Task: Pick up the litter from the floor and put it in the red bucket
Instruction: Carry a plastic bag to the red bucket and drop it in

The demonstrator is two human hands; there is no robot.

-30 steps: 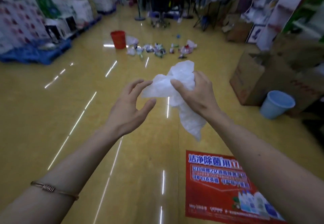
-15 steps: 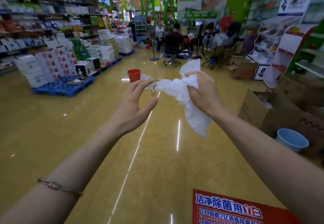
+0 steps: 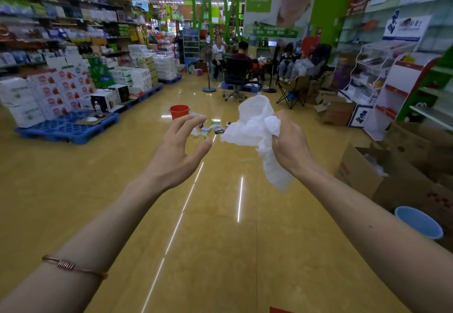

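While the right hand (image 3: 291, 148) grips the crumpled white bag (image 3: 252, 126), fingers curled round its bunched middle, the left hand (image 3: 171, 156) is held apart at the bag's 9 o'clock, fingers spread and slightly bent, holding nothing. The red bucket (image 3: 179, 111) stands upright on the floor (image 3: 220, 239) at 12 o'clock from the left hand. Loose litter (image 3: 217, 126) lies at the bucket's 3 o'clock.
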